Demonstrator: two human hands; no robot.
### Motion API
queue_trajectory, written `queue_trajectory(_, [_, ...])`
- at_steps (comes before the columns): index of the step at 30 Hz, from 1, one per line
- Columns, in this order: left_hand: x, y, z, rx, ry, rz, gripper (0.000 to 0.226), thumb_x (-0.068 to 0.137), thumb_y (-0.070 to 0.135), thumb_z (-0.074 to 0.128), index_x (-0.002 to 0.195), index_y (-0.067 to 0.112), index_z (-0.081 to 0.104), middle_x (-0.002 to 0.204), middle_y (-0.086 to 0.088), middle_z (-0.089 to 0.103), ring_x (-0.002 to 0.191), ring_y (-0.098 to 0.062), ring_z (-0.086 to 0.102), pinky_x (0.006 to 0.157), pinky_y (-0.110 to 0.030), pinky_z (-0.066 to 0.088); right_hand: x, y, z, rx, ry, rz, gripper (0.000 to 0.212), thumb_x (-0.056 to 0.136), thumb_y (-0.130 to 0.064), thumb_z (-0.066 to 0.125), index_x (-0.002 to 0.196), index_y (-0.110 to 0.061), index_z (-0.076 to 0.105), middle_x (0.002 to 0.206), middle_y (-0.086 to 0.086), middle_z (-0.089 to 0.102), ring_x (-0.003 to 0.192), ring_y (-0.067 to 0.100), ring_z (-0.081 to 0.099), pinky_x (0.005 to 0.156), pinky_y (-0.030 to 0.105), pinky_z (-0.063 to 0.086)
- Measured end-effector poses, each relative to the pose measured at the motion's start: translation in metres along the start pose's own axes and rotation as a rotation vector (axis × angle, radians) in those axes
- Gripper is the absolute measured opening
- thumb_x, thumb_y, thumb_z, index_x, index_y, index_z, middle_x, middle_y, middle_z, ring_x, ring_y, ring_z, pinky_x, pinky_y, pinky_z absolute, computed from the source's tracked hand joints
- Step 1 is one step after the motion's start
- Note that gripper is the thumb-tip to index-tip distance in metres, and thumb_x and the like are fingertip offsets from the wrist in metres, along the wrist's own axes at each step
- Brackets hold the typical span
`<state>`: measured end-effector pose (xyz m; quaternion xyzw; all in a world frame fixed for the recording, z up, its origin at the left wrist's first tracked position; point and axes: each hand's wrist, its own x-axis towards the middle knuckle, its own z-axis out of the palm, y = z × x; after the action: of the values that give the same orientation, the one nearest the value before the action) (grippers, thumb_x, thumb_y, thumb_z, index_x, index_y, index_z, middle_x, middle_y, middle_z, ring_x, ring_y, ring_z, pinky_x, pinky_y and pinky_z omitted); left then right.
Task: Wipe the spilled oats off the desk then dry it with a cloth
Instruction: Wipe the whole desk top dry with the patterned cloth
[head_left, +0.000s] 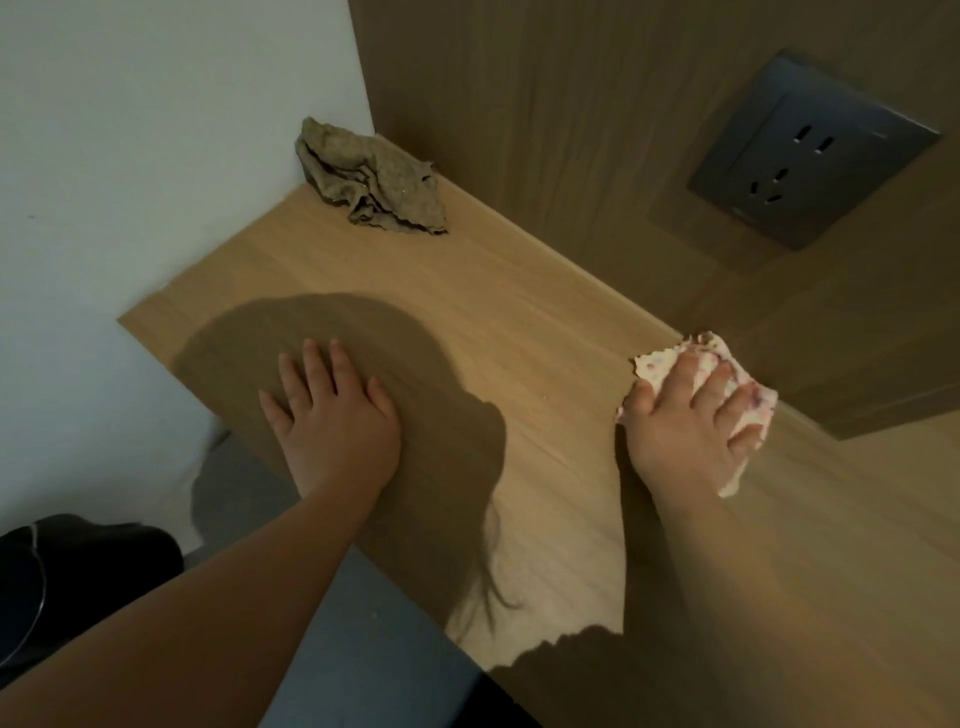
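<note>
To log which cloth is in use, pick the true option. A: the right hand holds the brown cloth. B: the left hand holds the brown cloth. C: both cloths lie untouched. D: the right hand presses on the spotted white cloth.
D: the right hand presses on the spotted white cloth on the desk, while the brown cloth lies untouched in the far corner.

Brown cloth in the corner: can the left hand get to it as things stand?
Probably yes. The left hand lies flat on the desk, holding nothing, and only bare desk lies between it and the brown cloth in the far corner.
</note>
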<state>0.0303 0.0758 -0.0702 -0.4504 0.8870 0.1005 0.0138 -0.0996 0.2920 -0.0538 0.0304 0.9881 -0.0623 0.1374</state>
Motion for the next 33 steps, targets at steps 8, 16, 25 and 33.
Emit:
queue_trajectory(8, [0.0,-0.005,0.0,-0.001,-0.021,0.024,0.059,0.099,0.041,0.014,0.151,0.015,0.003,0.159,-0.006,-0.001,0.145,-0.025,-0.008,0.116,-0.049,-0.004,-0.019,-0.078,0.016,-0.025,-0.076,-0.407,0.056,0.098,-0.047,0.013,0.148,-0.033,-0.007,0.156,-0.002,-0.016,0.141,0.025,-0.021,0.112,0.048,-0.013])
queue_trajectory(16, [0.001,-0.001,-0.001,0.003,-0.044,0.018,0.06,0.098,0.041,0.016,0.151,0.015,0.004,0.159,-0.006,0.0,0.145,-0.027,-0.007,0.115,-0.051,-0.003,-0.022,0.045,-0.002,0.067,-0.004,0.14,0.059,0.097,-0.048,0.012,0.149,-0.028,-0.005,0.157,0.002,-0.011,0.142,0.028,-0.015,0.114,0.052,-0.005])
queue_trajectory(25, [0.001,-0.001,-0.002,-0.005,-0.045,0.015,0.059,0.098,0.039,0.019,0.151,0.017,0.005,0.159,-0.005,-0.001,0.145,-0.025,-0.008,0.115,-0.05,-0.004,-0.066,-0.034,0.025,-0.017,-0.001,-0.509,0.056,0.1,-0.042,0.015,0.149,-0.028,-0.009,0.156,-0.001,-0.017,0.14,0.024,-0.024,0.109,0.039,-0.019])
queue_trajectory(33, [0.002,-0.001,-0.002,-0.003,-0.053,0.015,0.059,0.098,0.039,0.018,0.151,0.017,0.006,0.159,-0.005,-0.001,0.145,-0.026,-0.009,0.115,-0.051,-0.004,-0.003,-0.015,0.005,0.016,0.012,-0.31,0.052,0.1,-0.039,0.015,0.149,-0.031,0.001,0.157,-0.004,-0.006,0.143,0.022,-0.014,0.114,0.04,-0.008])
